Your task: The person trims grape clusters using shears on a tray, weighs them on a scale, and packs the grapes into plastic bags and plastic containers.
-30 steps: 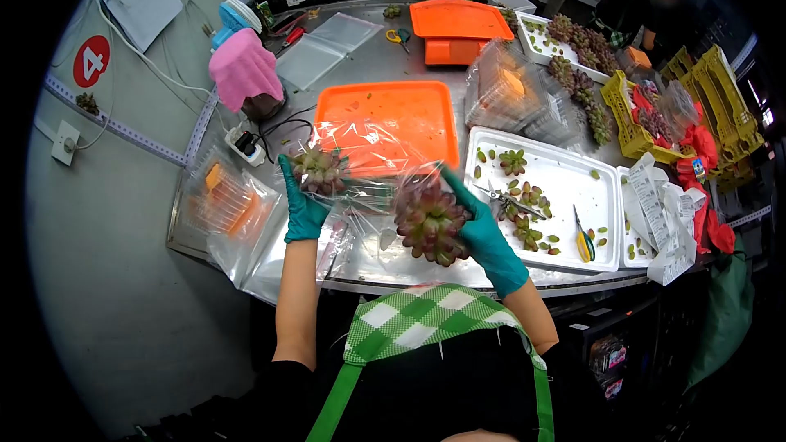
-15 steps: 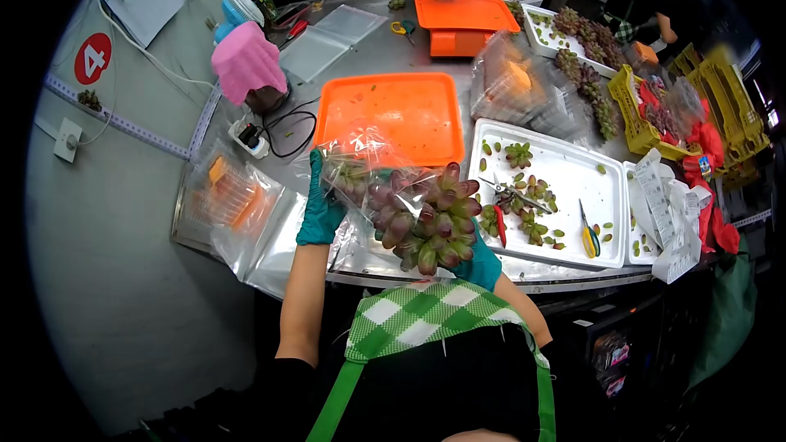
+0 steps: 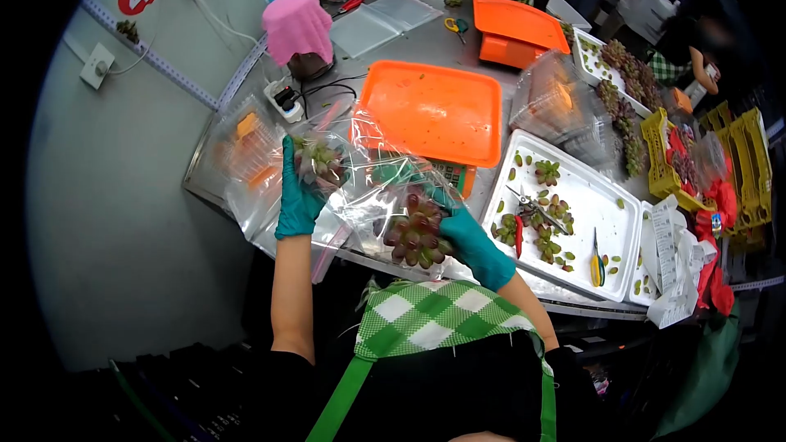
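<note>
A clear plastic bag (image 3: 357, 188) stretches between my two gloved hands. My left hand (image 3: 300, 206) is closed around its left side, where a green-and-purple succulent (image 3: 320, 160) sits against the film. At the lower right of the bag is a larger reddish-purple succulent (image 3: 417, 233). My right hand (image 3: 479, 252) is closed at that side, its fingertips partly hidden by the plastic and the plant. Whether the right fingers are inside the bag I cannot make out. Behind the bag, an orange tray (image 3: 434, 110) rests on an orange scale whose keypad (image 3: 453, 173) partly shows.
To the right, a white tray (image 3: 565, 258) holds succulent pieces, pruning shears (image 3: 534, 209) and yellow-handled scissors (image 3: 597, 268). Clear plastic containers stand at left (image 3: 246, 143) and beyond the white tray (image 3: 557, 98). Yellow crates (image 3: 747, 168) are at far right. Other people work at the back.
My hands have moved apart, with the bag now spread between them. The large succulent hangs lower, and my right hand has come out from behind it. The view has shifted left.
</note>
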Motion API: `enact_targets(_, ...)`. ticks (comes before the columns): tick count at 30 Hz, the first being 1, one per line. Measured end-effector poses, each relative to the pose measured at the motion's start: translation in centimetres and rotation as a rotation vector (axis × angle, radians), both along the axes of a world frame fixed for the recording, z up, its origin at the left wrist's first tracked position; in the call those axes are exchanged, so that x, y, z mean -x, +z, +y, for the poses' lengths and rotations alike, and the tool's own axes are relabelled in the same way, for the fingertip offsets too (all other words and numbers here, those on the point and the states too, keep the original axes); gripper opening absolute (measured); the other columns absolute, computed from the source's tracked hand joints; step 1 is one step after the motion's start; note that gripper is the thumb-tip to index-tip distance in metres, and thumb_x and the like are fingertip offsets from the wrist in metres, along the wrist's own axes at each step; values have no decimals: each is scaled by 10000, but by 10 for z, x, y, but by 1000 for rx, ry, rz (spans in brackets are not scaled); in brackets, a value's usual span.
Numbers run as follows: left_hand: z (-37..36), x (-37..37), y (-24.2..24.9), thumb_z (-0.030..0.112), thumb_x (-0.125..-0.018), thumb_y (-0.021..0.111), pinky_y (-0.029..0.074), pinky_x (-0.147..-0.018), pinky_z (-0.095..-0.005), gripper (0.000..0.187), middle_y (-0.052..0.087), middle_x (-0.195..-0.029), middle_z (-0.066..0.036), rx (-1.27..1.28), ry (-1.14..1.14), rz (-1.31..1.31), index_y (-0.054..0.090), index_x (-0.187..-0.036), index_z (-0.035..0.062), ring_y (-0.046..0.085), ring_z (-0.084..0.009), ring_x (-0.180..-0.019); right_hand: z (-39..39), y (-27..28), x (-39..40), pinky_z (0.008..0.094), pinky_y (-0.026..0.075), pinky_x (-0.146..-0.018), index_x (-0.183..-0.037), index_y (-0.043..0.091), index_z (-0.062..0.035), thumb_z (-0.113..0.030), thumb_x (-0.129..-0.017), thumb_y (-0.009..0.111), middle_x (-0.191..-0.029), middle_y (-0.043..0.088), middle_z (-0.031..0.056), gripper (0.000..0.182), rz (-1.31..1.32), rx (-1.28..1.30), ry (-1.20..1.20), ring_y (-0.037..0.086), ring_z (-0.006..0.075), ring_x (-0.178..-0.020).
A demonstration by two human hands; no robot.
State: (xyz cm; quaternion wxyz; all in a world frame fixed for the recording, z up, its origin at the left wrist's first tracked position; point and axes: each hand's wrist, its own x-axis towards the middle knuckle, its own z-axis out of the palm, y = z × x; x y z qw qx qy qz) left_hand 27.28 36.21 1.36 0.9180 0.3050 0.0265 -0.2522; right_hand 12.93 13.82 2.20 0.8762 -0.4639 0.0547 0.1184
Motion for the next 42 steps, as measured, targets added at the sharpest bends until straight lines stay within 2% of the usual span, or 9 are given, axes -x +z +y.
enact_targets(7,8,2,-10,572,-781,473,511,-665,-400,561,583,-847,-98,-219,60,-63,532,-997,58,591,-232,-719,14,16,4,280,491,-756,-1200,382,-29,-242,-817,507,-1079,510,80,456,41,-199,67,558,177,-910)
enact_targets(9,6,9,-13,576,-780,471,513,-644,-380,567,581,-842,-85,-229,30,-21,534,-991,53,590,-222,-714,7,-12,-1,308,465,-833,-1246,342,-46,-189,-801,500,-1155,474,100,493,120,-534,179,531,191,-989)
enact_targets(15,11,27,-31,604,-770,459,498,-623,-312,579,562,-697,-28,-288,182,47,544,-1011,84,566,-160,-661,22,-1,-5,341,444,-891,-1245,349,-39,-142,-821,488,-1182,466,107,458,160,-396,179,510,195,-1041)
enact_targets(19,30,27,-67,634,-762,435,452,-546,-243,598,562,-680,4,-266,278,199,557,-1028,112,539,-101,-626,48,-19,-13,339,494,-784,-1179,394,-19,-164,-831,429,-958,520,88,379,122,-380,183,562,206,-875)
enact_targets(25,44,55,-97,512,-825,450,470,-684,-280,484,578,-872,-32,-105,371,189,540,-1059,97,557,-147,-737,61,-35,-18,411,434,-902,-1273,307,-43,-37,-768,455,-1197,447,152,526,374,-545,207,505,264,-1046)
enact_targets(30,49,57,-119,444,-854,448,463,-734,-296,446,571,-957,-37,-75,413,166,510,-1122,93,552,-162,-802,75,-72,-31,433,424,-908,-1272,301,-44,-36,-739,464,-1199,441,165,558,372,-582,271,488,295,-1063)
enact_targets(35,52,81,-94,414,-856,465,429,-808,-292,481,518,-1081,-107,-525,465,10,489,-1148,32,528,-199,-911,80,-59,-25,428,418,-912,-1251,320,-35,-40,-732,448,-1194,445,162,534,434,-458,208,486,293,-1065)
enact_targets(38,60,105,-92,398,-842,499,388,-868,-299,520,467,-1127,-164,-1765,654,-239,469,-1159,-13,480,-232,-1001,78,-66,-26,404,411,-920,-1268,316,-37,-33,-730,450,-1206,440,154,555,389,-466,222,489,273,-1063)
enact_targets(42,32,140,-4,173,-776,628,412,-744,-261,443,485,-946,-64,-1754,648,-665,486,-1185,78,468,-137,-861,82,-74,-27,371,420,-909,-1286,303,-26,-13,-729,455,-1209,443,145,578,270,-399,254,499,246,-1050)
